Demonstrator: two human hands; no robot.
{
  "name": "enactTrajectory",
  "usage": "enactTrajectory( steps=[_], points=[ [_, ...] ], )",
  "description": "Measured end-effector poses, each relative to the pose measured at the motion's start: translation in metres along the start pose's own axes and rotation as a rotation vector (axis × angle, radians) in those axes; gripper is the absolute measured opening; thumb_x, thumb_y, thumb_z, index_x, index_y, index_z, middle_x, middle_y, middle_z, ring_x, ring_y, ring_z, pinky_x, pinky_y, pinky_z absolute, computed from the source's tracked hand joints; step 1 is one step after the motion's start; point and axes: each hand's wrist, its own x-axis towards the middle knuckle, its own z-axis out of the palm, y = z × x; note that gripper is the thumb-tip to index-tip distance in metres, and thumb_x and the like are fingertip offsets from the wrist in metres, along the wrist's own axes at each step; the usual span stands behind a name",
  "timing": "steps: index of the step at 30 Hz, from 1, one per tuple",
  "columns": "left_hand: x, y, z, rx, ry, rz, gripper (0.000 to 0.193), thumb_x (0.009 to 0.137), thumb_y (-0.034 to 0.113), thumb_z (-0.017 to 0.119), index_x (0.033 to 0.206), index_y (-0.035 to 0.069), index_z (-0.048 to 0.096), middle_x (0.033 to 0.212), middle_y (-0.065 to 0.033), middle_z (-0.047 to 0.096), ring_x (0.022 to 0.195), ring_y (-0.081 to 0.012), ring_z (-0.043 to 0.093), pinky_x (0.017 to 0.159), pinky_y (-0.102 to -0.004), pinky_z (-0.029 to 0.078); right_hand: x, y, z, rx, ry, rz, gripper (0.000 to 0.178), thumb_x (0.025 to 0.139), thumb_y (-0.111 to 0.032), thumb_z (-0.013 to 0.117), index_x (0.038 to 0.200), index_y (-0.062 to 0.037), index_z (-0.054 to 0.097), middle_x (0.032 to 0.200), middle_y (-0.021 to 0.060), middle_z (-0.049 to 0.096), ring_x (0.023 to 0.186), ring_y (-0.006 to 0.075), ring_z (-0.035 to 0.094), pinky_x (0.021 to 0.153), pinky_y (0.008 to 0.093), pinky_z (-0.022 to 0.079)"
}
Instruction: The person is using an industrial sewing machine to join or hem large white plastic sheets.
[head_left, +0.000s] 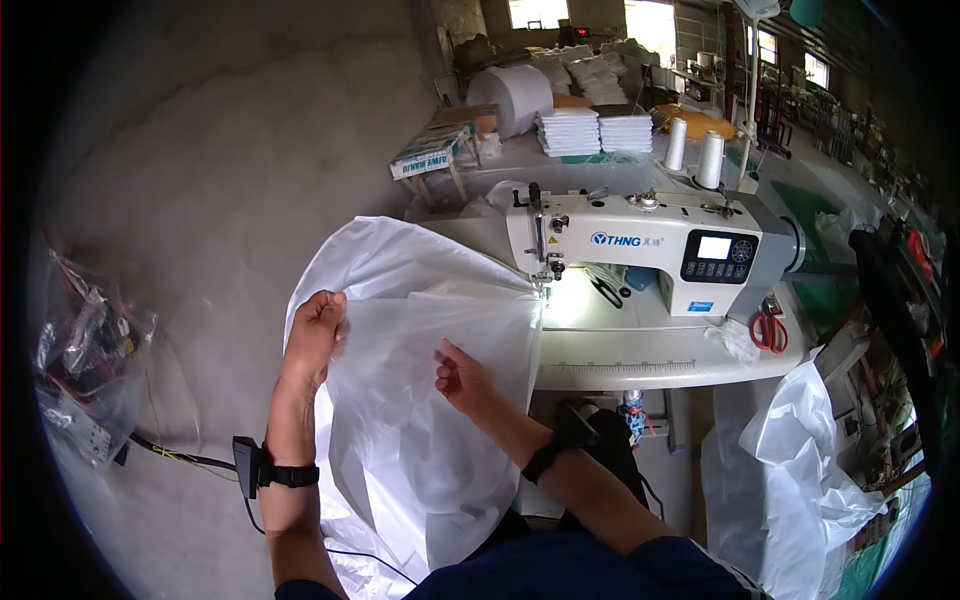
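Observation:
A large white, partly see-through plastic sheet (pixel 430 430) hangs in front of me, its upper right corner reaching the needle area of the sewing machine (pixel 625 240). Pinched at the sheet's upper left edge is my left hand (pixel 316 335), with thumb and fingers closed. In front of the middle of the sheet is my right hand (pixel 463 378), fingers loosely bent and apart, nothing seen in them. Whether it touches the sheet I cannot tell. The machine's lamp lights the plate by the needle.
Black snips (pixel 606 292) lie under the machine arm. Red-handled scissors (pixel 769 333) rest at the table's right end. Two thread cones (pixel 709 160) stand behind the machine. More white sheeting (pixel 805 470) hangs at the right. A plastic bag of parts (pixel 90 350) is at the left.

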Motion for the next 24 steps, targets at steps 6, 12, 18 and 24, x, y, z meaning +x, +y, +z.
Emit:
enactTrajectory(
  steps=[6,12,18,24],
  points=[
    [-0.05,-0.058,-0.01,0.426,-0.375,0.112,0.027,0.077,0.003,0.071,0.098,0.004,0.055,0.078,0.0009,0.053,0.069,-0.0049,0.05,0.063,-0.0208,0.044,-0.127,0.015,0.045,-0.451,-0.041,0.071,0.018,0.092,-0.024,0.052,0.098,-0.0083,0.057,0.059,-0.0045,0.034,0.047,0.0066,0.027,0.041,0.022,0.023],
    [-0.083,-0.26,-0.03,1.36,-0.308,-0.135,0.02,0.083,0.016,0.05,0.098,0.01,0.062,0.089,-0.0165,0.066,0.087,-0.0346,0.063,0.076,-0.0418,0.051,-0.208,0.044,-0.025,-1.116,-0.182,0.744,0.034,0.092,-0.032,0.052,0.108,-0.0032,0.059,0.077,0.0018,0.052,0.06,0.0103,0.044,0.057,0.0234,0.04],
    [-0.082,-0.313,-0.121,1.465,-0.029,-0.568,0.023,0.082,0.018,0.058,0.102,0.008,0.063,0.101,-0.0144,0.065,0.094,-0.0255,0.064,0.077,-0.0392,0.053,-0.222,0.043,-0.024,-1.219,-0.431,0.724,0.054,0.088,-0.034,0.056,0.131,-0.0043,0.044,0.114,0.0127,0.06,0.082,0.0152,0.054,0.075,0.0284,0.046],
    [-0.086,-0.154,0.051,0.15,-0.269,-0.163,0.026,0.091,0.012,0.053,0.115,0.003,0.057,0.092,-0.0102,0.065,0.078,-0.0162,0.064,0.065,-0.0291,0.052,-0.185,0.11,-0.026,-1.472,-0.938,0.566,0.053,0.086,-0.031,0.057,0.13,-0.0035,0.045,0.121,0.0147,0.057,0.093,0.0236,0.058,0.086,0.0344,0.044]
  ],
)
